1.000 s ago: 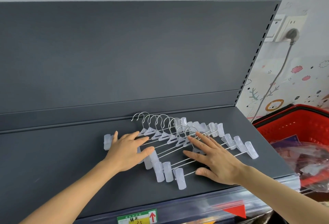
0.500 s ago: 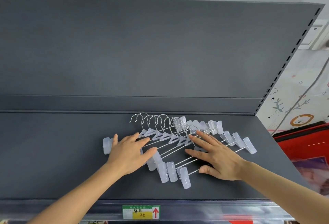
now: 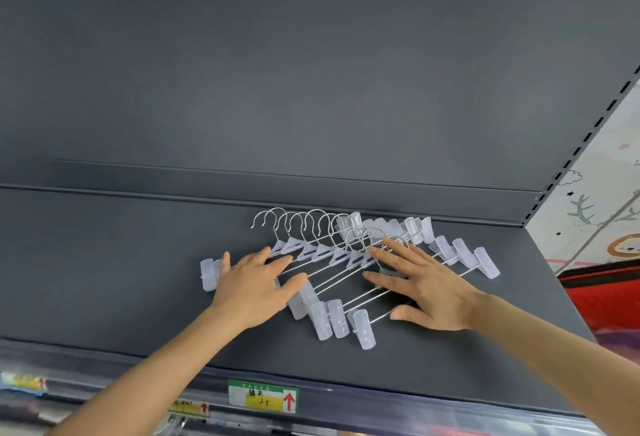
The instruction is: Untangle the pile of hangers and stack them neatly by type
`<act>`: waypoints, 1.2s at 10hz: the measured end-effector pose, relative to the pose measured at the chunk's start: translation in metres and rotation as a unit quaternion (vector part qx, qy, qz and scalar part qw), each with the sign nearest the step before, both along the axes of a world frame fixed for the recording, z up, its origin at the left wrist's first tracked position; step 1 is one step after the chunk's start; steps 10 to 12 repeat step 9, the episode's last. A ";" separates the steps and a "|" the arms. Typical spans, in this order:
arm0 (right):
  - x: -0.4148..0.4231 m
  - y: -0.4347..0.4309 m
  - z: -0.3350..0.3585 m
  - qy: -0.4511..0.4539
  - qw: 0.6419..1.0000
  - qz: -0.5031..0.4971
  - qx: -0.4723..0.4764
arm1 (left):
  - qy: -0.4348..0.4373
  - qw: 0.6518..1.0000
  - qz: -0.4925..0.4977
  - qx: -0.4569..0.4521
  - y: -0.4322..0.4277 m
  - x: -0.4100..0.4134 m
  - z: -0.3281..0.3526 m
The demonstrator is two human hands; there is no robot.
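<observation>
Several clip hangers (image 3: 332,255) with metal hooks, thin metal bars and translucent plastic clips lie fanned in an overlapping row on a dark grey shelf (image 3: 138,262). Their hooks point toward the back panel. My left hand (image 3: 256,283) rests flat, fingers spread, on the left ends of the bars, beside one clip (image 3: 207,274) at the far left. My right hand (image 3: 422,288) lies flat with fingers apart on the right half of the row, its fingertips at the nearest hooks. Neither hand grips a hanger.
The grey back panel (image 3: 311,89) rises behind the hangers. A price label (image 3: 263,395) is fixed to the shelf's front edge. A red basket (image 3: 602,293) sits at the right beyond the shelf end, below a patterned wall (image 3: 595,214).
My view has swung left and slightly down, so the basket and wall slid toward the right edge. Both hands stay flat on the hangers, which have barely shifted.
</observation>
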State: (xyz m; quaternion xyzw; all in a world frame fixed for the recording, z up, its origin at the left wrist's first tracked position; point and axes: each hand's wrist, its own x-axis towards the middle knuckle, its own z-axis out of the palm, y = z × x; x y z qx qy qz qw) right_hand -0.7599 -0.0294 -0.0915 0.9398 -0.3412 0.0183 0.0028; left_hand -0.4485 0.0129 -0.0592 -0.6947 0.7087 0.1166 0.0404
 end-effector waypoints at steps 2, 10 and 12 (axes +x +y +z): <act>-0.005 0.011 -0.002 -0.076 0.995 -0.063 -0.002 | 0.004 1.000 0.004 -0.014 0.002 0.002 -0.005; 0.047 0.086 0.044 -0.116 0.967 -0.224 -0.020 | 0.047 0.991 -0.096 -0.083 0.028 0.059 0.039; 0.047 0.086 0.044 -0.116 0.967 -0.224 -0.020 | 0.047 0.991 -0.096 -0.083 0.028 0.059 0.039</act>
